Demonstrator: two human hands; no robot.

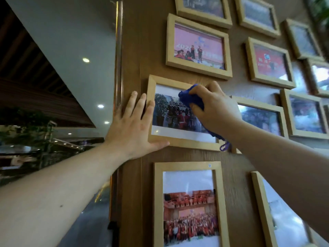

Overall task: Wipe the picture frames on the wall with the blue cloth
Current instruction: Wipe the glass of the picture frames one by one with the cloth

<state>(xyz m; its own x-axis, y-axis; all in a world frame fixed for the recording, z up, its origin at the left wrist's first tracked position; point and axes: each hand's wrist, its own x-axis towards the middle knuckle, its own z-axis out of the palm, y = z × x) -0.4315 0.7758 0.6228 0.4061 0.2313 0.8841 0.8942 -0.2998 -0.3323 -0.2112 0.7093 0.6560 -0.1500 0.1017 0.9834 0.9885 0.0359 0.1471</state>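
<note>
Several light wooden picture frames hang on a brown wooden wall. My right hand (215, 107) grips the bunched blue cloth (191, 99) and presses it on the glass of the middle-left frame (169, 140), near its upper right. A tail of the cloth hangs below my wrist. My left hand (132, 123) lies flat with fingers spread against that frame's left edge and bottom left corner, thumb under the lower rail. My right hand hides the frame's right side.
A tall frame (188, 165) hangs right below, another frame (196, 45) right above, and more frames (268, 61) fill the wall to the right. The wall's left edge has a metal trim (118, 50). Beyond it lies a dim room with ceiling lights.
</note>
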